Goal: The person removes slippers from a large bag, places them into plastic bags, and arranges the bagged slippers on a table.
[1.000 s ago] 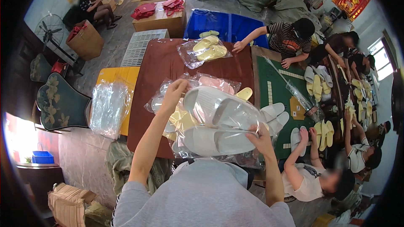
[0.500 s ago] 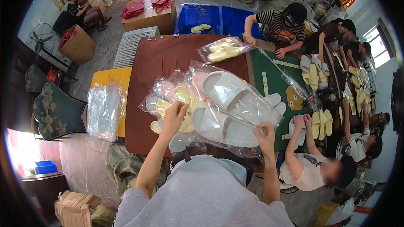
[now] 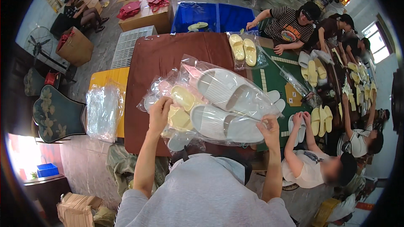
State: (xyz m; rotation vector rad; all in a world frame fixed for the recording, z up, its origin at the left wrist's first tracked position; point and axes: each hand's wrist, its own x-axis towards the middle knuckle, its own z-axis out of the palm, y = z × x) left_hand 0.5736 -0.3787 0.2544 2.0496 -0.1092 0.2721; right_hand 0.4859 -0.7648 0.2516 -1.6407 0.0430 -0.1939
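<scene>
In front of me a clear plastic bag holding a pair of white slippers (image 3: 219, 87) lies tilted over a heap of bagged slippers. My right hand (image 3: 269, 129) pinches the bag's film at its right corner. Beside the heap on the left, my left hand (image 3: 160, 111) has its fingers pressed together next to bagged yellow slippers (image 3: 180, 118); whatever they grip is hidden. Bagged pink slippers (image 3: 192, 75) show partly under the white pair. Farther off, another pair of yellow slippers (image 3: 244, 50) lies bagged at the far right of the brown tabletop (image 3: 147, 59).
Left of the tabletop, a stack of clear bags (image 3: 103, 111) lies on a yellow surface. Blue bins (image 3: 195, 14) stand beyond the far edge. Several co-workers sit along the right around a green table (image 3: 273, 73) and more slippers. A patterned chair (image 3: 54, 111) stands left.
My left hand has moved left and slightly back from above the yellow slippers. At the far edge, the bagged yellow pair has been laid down flat, and the co-worker's hand has come off it.
</scene>
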